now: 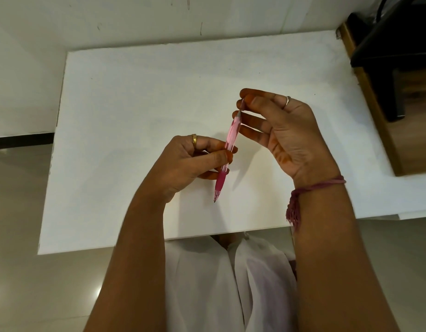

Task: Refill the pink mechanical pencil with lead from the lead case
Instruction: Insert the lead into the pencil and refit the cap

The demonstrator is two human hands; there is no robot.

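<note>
The left hand grips the pink mechanical pencil round its lower barrel, fingers and thumb curled about it, holding it above the white table with the tip pointing down toward the person; the right hand pinches the pencil's top end between thumb and forefinger, the other fingers spread loosely beside the barrel; whether it holds a lead or the cap there is too small to tell; a reddish thread bracelet circles the right wrist; 1 ring shows on each hand

Soft even light, faint shadows, edges warped.
</note>
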